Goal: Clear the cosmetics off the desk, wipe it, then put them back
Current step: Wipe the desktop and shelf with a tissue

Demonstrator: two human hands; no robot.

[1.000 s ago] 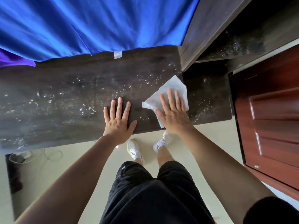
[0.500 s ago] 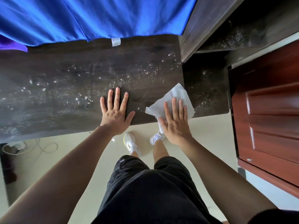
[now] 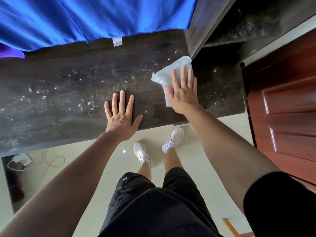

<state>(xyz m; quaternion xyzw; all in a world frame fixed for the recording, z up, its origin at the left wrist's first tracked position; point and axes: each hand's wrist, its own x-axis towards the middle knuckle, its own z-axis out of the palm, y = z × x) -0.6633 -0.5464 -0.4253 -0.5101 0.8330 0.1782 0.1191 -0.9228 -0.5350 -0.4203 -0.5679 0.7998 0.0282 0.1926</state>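
Observation:
The dark wooden desk [image 3: 71, 86] runs across the view, speckled with white specks and droplets. A white wipe [image 3: 172, 71] lies flat on the desk's right part. My right hand [image 3: 183, 89] presses on the wipe with straight fingers spread over it. My left hand [image 3: 122, 113] rests flat on the desk near its front edge, fingers straight and spread, holding nothing. No cosmetics are in view.
A blue cloth [image 3: 89, 16] hangs over the desk's far side. A dark shelf unit [image 3: 201, 23] rises at the right end of the desk. A red-brown door [image 3: 287, 103] stands on the right. A white cable and plug [image 3: 25, 161] lie on the floor at left.
My right hand has pushed the wipe from the front edge away toward the shelf unit. My left hand has stayed flat in the same spot.

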